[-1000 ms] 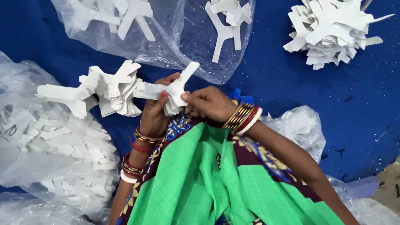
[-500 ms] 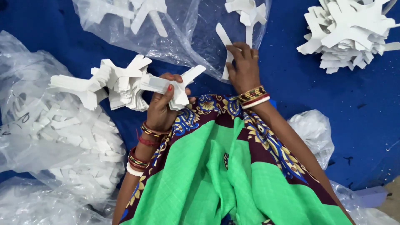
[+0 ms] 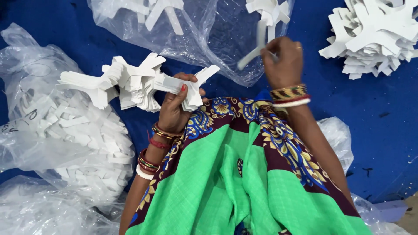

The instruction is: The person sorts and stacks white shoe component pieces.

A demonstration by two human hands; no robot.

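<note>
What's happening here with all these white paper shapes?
A person sits over a blue sheet, sorting white cut-out pieces. The left hand grips a thick stack of cut-outs. The right hand lifts a single cut-out above a clear plastic bag holding a few more. Another pile lies at the far right, and a full bag sits at the left.

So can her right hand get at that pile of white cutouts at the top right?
Probably yes: the right hand already grips one cutout, but only bare blue sheet lies between it and the pile.
</note>
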